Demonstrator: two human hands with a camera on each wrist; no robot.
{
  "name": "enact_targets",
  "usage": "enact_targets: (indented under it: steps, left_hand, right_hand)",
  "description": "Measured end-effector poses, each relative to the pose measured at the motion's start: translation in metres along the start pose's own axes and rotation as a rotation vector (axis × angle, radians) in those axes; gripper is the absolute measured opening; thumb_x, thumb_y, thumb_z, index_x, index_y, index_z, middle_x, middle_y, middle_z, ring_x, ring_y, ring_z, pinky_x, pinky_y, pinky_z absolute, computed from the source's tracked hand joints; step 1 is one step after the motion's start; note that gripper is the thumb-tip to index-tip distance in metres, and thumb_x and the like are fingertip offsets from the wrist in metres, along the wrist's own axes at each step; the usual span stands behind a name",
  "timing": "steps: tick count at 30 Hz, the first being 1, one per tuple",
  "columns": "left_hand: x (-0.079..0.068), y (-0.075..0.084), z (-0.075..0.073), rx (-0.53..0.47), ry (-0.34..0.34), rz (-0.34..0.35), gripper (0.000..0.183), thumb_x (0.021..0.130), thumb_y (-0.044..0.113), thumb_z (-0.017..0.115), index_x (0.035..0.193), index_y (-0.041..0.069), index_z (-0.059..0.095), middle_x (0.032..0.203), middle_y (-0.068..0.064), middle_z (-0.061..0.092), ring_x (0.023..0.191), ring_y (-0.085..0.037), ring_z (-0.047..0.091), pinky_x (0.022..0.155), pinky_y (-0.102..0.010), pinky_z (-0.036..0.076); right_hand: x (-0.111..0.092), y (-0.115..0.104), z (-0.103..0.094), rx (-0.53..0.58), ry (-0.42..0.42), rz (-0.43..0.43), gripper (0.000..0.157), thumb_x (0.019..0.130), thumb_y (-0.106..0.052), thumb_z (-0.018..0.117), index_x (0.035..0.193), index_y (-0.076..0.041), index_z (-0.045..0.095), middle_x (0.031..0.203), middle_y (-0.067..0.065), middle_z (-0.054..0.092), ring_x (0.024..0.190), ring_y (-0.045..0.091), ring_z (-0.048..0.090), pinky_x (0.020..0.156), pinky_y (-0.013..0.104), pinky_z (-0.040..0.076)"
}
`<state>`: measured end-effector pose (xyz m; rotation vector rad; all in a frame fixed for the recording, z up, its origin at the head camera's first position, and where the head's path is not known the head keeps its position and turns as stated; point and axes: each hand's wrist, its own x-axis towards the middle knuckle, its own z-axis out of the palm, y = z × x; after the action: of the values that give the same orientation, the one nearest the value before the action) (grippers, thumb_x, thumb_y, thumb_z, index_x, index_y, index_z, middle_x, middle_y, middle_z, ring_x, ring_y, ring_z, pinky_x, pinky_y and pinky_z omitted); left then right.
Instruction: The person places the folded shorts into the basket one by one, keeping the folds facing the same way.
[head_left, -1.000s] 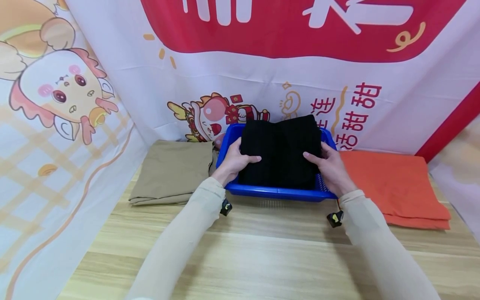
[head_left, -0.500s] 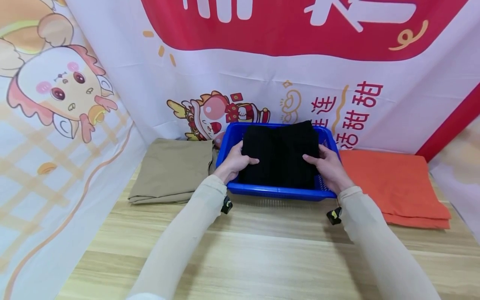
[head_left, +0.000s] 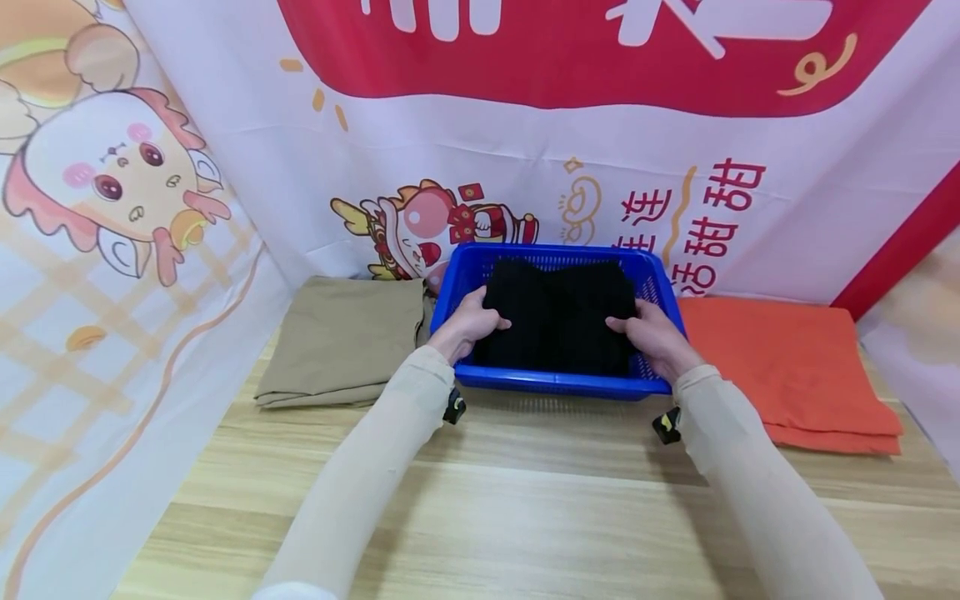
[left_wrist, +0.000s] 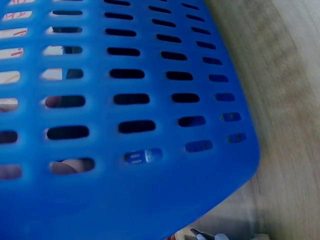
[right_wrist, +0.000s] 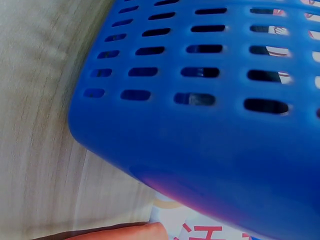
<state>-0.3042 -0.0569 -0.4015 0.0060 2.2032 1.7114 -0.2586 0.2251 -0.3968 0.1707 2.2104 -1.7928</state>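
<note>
A folded black cloth (head_left: 558,321) lies inside a blue plastic basket (head_left: 562,382) at the foot of the backdrop. My left hand (head_left: 474,323) grips the cloth's left side, thumb on top and the other fingers hidden beneath or behind it. On the opposite side my right hand (head_left: 654,333) holds the cloth the same way, thumb over the front. Both hands reach in over the basket's rim. In the left wrist view the slotted basket wall (left_wrist: 150,195) fills most of the picture, with bits of skin showing through the slots. The right wrist view shows the basket's other corner (right_wrist: 165,140).
Left of the basket lies a folded khaki cloth (head_left: 348,337), close to its side. A folded orange cloth (head_left: 787,375) lies to the right. All stand on a wood-grain table (head_left: 525,517), with a printed fabric backdrop (head_left: 450,125) right behind.
The black cloth has sunk lower into the basket, its top edge dropping below the back rim. Both hands have moved slightly down with it, keeping their grip.
</note>
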Motion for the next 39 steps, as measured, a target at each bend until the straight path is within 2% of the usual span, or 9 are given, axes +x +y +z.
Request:
enact_targets:
  steps: [4,7,13,19,22,25,29,35,39]
  left_hand:
    - [0.000,0.001,-0.001,0.069,0.004,-0.057,0.085,0.092,-0.005,0.062,0.163,0.010,0.017,0.168,-0.008,0.020,0.151,-0.023,0.019,0.122,-0.044,0.021]
    - [0.001,0.000,0.000,0.110,0.006,-0.070,0.087,0.091,-0.005,0.060,0.163,0.009,0.014,0.169,-0.008,0.015,0.152,-0.021,0.015,0.122,-0.042,0.018]
    - [-0.001,-0.002,0.001,0.221,0.029,-0.051,0.085,0.090,-0.003,0.060,0.161,0.001,0.015,0.167,-0.013,0.019,0.151,-0.024,0.020,0.121,-0.042,0.022]
    - [-0.006,-0.004,0.002,0.452,0.088,0.017,0.079,0.089,0.004,0.062,0.156,-0.007,0.022,0.159,-0.023,0.033,0.145,-0.031,0.034,0.116,-0.041,0.034]
    - [-0.006,-0.004,0.003,0.537,0.121,0.039,0.078,0.089,0.009,0.066,0.153,-0.008,0.026,0.154,-0.025,0.039,0.141,-0.033,0.039,0.114,-0.042,0.036]
    - [-0.006,-0.003,0.006,0.597,0.148,0.053,0.084,0.089,0.015,0.072,0.156,-0.004,0.024,0.156,-0.026,0.035,0.144,-0.036,0.035,0.117,-0.046,0.032]
    - [-0.004,-0.004,0.011,0.699,0.171,0.129,0.088,0.090,0.029,0.077,0.158,0.006,0.026,0.156,-0.025,0.030,0.144,-0.040,0.031,0.118,-0.052,0.029]
    - [-0.004,-0.007,0.016,0.914,0.068,0.272,0.087,0.090,0.051,0.073,0.158,0.014,0.034,0.162,-0.018,0.026,0.150,-0.038,0.020,0.121,-0.053,0.021]
    - [-0.006,-0.007,0.017,1.025,-0.029,0.256,0.092,0.088,0.059,0.071,0.159,0.013,0.034,0.166,-0.017,0.021,0.154,-0.037,0.011,0.123,-0.053,0.013]
  right_hand:
    - [0.001,0.000,0.000,-0.016,-0.008,0.020,0.052,0.107,-0.011,0.047,0.152,0.006,0.028,0.148,0.023,0.040,0.124,0.031,0.048,0.107,0.043,0.042]
    - [0.000,0.001,0.000,-0.062,-0.010,0.018,0.056,0.107,-0.010,0.047,0.155,0.006,0.023,0.153,0.025,0.036,0.132,0.035,0.042,0.115,0.049,0.035]
    - [0.000,0.002,0.001,-0.236,0.008,-0.009,0.071,0.104,-0.008,0.051,0.158,0.009,0.009,0.161,0.028,0.023,0.143,0.040,0.028,0.118,0.056,0.024]
    - [0.000,0.004,0.005,-0.336,0.034,-0.045,0.071,0.100,-0.009,0.059,0.155,0.009,0.017,0.155,0.030,0.032,0.139,0.041,0.034,0.117,0.057,0.028]
    - [0.002,0.005,0.006,-0.466,0.077,-0.089,0.080,0.097,-0.012,0.063,0.156,0.010,0.013,0.157,0.034,0.027,0.144,0.046,0.028,0.117,0.059,0.024]
    - [0.003,0.005,0.008,-0.619,0.119,-0.152,0.089,0.096,-0.015,0.066,0.158,0.009,0.007,0.160,0.037,0.016,0.147,0.050,0.018,0.117,0.062,0.020]
    - [0.003,0.006,0.014,-0.780,0.147,-0.296,0.081,0.095,-0.020,0.069,0.158,0.003,0.023,0.159,0.035,0.020,0.147,0.051,0.018,0.117,0.064,0.020]
    - [0.004,0.009,0.020,-0.995,0.070,-0.418,0.068,0.098,-0.032,0.067,0.150,0.003,0.043,0.155,0.031,0.033,0.146,0.051,0.021,0.119,0.063,0.015]
    - [0.005,0.011,0.022,-1.078,0.026,-0.383,0.064,0.100,-0.034,0.063,0.147,0.006,0.046,0.154,0.032,0.036,0.143,0.052,0.027,0.118,0.063,0.018]
